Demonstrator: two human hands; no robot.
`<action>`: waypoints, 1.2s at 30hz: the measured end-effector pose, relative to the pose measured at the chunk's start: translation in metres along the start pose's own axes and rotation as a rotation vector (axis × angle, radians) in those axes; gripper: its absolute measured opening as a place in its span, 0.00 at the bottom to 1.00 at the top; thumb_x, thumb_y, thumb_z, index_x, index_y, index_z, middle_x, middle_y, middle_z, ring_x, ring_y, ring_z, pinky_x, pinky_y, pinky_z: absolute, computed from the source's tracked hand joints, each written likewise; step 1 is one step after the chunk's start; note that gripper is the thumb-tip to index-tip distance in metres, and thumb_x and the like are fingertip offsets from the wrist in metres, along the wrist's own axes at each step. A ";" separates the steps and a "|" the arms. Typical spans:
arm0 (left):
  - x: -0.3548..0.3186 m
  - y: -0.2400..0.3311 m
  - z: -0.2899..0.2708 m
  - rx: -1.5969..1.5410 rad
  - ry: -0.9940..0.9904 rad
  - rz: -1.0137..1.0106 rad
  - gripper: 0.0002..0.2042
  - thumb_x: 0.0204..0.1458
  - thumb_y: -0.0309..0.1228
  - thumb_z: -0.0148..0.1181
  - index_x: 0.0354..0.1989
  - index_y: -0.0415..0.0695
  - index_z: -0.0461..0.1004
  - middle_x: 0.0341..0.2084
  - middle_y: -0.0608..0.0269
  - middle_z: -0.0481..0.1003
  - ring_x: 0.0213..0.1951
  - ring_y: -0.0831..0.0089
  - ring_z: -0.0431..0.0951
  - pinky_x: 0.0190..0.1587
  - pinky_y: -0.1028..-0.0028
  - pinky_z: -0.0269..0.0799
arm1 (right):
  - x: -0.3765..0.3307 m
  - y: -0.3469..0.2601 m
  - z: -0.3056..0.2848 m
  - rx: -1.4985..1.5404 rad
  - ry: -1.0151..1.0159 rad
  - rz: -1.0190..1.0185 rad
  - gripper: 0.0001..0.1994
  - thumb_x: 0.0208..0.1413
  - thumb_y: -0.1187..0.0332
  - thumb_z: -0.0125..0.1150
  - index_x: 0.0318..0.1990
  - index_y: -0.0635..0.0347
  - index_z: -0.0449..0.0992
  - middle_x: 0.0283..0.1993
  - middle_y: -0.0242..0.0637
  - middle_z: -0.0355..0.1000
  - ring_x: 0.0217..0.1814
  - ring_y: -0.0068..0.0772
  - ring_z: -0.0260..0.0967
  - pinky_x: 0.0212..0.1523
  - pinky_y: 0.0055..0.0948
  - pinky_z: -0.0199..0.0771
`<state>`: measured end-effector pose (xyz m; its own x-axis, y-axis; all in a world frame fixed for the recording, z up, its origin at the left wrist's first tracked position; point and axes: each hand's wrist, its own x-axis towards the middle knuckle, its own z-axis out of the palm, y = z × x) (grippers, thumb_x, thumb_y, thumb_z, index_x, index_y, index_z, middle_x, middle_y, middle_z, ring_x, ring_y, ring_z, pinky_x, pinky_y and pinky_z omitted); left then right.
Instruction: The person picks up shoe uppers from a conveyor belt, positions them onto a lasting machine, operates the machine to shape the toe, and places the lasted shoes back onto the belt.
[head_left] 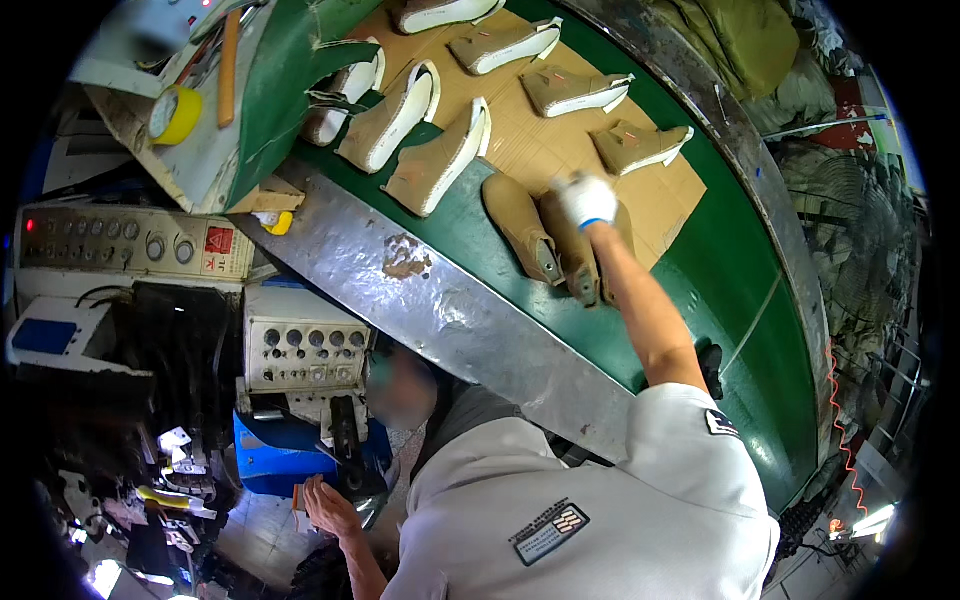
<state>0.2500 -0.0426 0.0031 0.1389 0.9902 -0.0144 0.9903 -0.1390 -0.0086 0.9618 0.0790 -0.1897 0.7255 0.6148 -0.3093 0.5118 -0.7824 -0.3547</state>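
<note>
My right hand (584,201), in a white glove with a blue cuff, is over the far end of a brown shoe upper (572,250) on the green belt. Its fingers are smeared, so I cannot tell whether they grip. Another brown upper (520,225) lies just left of it, and a third is partly hidden behind my forearm. At the lower left, my bare left hand (331,508) is closed around a small thing with an orange edge (298,498), mostly hidden by the fingers. Several brown shoes with white soles, such as this shoe (440,160), lie on their sides farther off.
A cardboard sheet (672,205) lies on the green belt (735,300), bordered by a metal edge (480,345). Left stand control panels (306,352) and a blue machine base (270,458). A shelf at upper left carries yellow tape (176,115) and an orange-handled tool (229,70).
</note>
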 end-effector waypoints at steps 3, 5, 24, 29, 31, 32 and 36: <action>0.003 0.001 0.001 0.032 -0.032 -0.008 0.16 0.68 0.31 0.44 0.44 0.34 0.78 0.44 0.45 0.79 0.50 0.47 0.78 0.58 0.53 0.71 | 0.071 0.072 -0.032 0.197 0.297 0.385 0.38 0.49 0.39 0.69 0.53 0.68 0.79 0.49 0.56 0.80 0.55 0.51 0.78 0.56 0.41 0.76; 0.004 0.002 0.000 0.029 -0.056 -0.012 0.16 0.68 0.31 0.43 0.43 0.34 0.78 0.43 0.46 0.79 0.49 0.47 0.78 0.56 0.54 0.71 | 0.107 0.120 -0.038 0.457 0.266 0.567 0.42 0.45 0.39 0.72 0.55 0.73 0.77 0.54 0.56 0.79 0.58 0.49 0.77 0.57 0.38 0.75; 0.053 0.039 -0.008 -0.251 -0.091 -0.107 0.09 0.60 0.24 0.58 0.45 0.33 0.79 0.39 0.46 0.80 0.43 0.46 0.80 0.48 0.56 0.75 | -0.122 0.000 -0.034 2.152 -0.564 -0.020 0.26 0.63 0.58 0.63 0.64 0.60 0.69 0.62 0.51 0.72 0.63 0.48 0.71 0.62 0.51 0.73; 0.139 0.081 -0.036 -1.338 -0.183 -0.289 0.17 0.65 0.32 0.60 0.55 0.33 0.76 0.46 0.49 0.82 0.48 0.65 0.83 0.56 0.68 0.76 | -0.273 -0.159 -0.011 2.165 -1.249 0.454 0.27 0.69 0.48 0.51 0.67 0.57 0.68 0.64 0.51 0.71 0.63 0.54 0.70 0.64 0.57 0.71; 0.161 0.070 -0.054 -1.531 -0.207 -0.154 0.25 0.66 0.39 0.57 0.64 0.33 0.69 0.52 0.49 0.79 0.51 0.63 0.81 0.55 0.65 0.76 | -0.325 -0.207 0.006 1.935 -1.254 0.446 0.24 0.67 0.56 0.56 0.65 0.61 0.70 0.61 0.47 0.74 0.60 0.46 0.73 0.62 0.46 0.74; 0.170 0.056 -0.062 -1.639 -0.245 -0.189 0.26 0.64 0.38 0.60 0.65 0.34 0.68 0.53 0.53 0.78 0.53 0.68 0.79 0.54 0.69 0.75 | -0.343 -0.228 0.014 1.794 -1.274 0.432 0.25 0.66 0.56 0.57 0.65 0.62 0.70 0.61 0.45 0.74 0.61 0.42 0.73 0.62 0.43 0.74; 0.157 -0.024 -0.086 -1.779 -0.196 -0.362 0.21 0.61 0.35 0.64 0.56 0.31 0.75 0.42 0.57 0.81 0.41 0.69 0.82 0.45 0.67 0.82 | -0.410 -0.309 0.033 1.395 -1.432 -0.084 0.30 0.64 0.54 0.63 0.67 0.64 0.68 0.61 0.38 0.73 0.61 0.31 0.72 0.62 0.33 0.72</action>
<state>0.2485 0.1170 0.0868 0.0660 0.9313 -0.3583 -0.1808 0.3643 0.9136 0.4912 0.0716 0.0178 -0.4648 0.8102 -0.3571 -0.6382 -0.5861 -0.4991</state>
